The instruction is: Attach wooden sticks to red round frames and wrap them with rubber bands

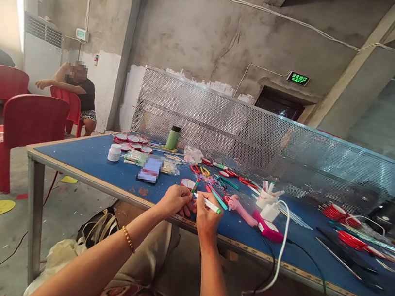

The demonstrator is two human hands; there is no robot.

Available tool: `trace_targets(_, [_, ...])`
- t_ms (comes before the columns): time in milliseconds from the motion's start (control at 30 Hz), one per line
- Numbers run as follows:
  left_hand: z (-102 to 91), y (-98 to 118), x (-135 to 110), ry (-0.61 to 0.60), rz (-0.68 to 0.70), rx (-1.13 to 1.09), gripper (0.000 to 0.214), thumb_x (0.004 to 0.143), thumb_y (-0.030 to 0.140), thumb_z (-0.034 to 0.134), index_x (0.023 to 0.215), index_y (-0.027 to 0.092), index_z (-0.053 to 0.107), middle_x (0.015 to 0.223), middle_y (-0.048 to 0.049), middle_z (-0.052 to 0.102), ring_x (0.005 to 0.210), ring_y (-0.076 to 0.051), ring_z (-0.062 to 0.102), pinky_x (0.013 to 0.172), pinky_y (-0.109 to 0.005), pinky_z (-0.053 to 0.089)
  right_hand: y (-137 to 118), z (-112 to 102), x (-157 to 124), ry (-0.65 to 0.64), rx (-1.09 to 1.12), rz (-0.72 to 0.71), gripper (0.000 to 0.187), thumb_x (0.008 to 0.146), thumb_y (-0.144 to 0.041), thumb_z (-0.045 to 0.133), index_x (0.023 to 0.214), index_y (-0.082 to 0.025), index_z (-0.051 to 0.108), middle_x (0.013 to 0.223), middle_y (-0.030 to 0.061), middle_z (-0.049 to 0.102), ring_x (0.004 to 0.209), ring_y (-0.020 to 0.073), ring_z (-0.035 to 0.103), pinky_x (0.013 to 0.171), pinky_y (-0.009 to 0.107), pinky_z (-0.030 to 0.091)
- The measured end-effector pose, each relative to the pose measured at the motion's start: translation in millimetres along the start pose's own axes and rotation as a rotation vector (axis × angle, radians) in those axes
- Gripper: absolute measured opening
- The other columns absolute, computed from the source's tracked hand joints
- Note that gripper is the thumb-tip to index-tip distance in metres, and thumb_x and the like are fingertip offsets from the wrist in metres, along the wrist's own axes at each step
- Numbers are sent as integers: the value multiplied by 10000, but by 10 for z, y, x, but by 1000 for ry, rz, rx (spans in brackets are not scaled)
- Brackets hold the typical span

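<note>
My left hand (174, 200) is closed at the table's front edge, pinching a thin green-and-red strip (195, 185) that sticks up from the fingers. Close beside it, my right hand (206, 222) grips a white marker pen (209, 202) with a green end, its other end towards the strip. Whether the tip touches the strip is too small to tell. Just behind the hands lies a round white disc with a red rim (188, 184). A phone (150, 170) rests to the left of it, and a pink handheld tool (243, 212) lies to the right.
A white bottle (114, 152), green flask (173, 137) and cup of markers (267, 197) stand on the blue table (82, 155). White and black cables hang over the front edge. Perforated metal panels (202, 114) line the back. A person (81, 85) sits beyond red chairs (34, 120).
</note>
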State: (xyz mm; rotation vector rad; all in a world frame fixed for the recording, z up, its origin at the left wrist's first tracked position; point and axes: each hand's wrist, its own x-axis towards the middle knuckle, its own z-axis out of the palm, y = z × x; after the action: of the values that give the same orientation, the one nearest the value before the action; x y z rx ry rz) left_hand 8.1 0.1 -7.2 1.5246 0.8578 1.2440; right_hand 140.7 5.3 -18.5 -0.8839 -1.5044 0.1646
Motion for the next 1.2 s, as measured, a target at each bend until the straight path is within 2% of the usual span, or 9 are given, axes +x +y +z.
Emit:
trace_targets(300, [-3,-11,4,1,3,9,200,868,175,488,678,134,537,609,-41,687,441,-112,643,360,-146,431,49,3,-14,-3,0,9,199,880,-320,561,767,-185,653,627,8,645,551,151,578,553,260,463])
trace_targets(600, [4,26,-5,1,-14,0,168,848,90,451,725,122,562,621,-34,693,420,-99,630,353,-140,422,-50,1,-13,34,35,40,230,886,-347,557,775,-177,663,586,-6,619,485,134,531,507,253,449])
trace_targets(1200, [-1,31,-12,3,-15,10,200,872,142,471,680,138,529,603,-33,676,433,-107,637,361,-143,422,57,10,-10,3,4,28,200,880,-316,553,767,-184,652,628,5,639,540,145,560,547,258,460])
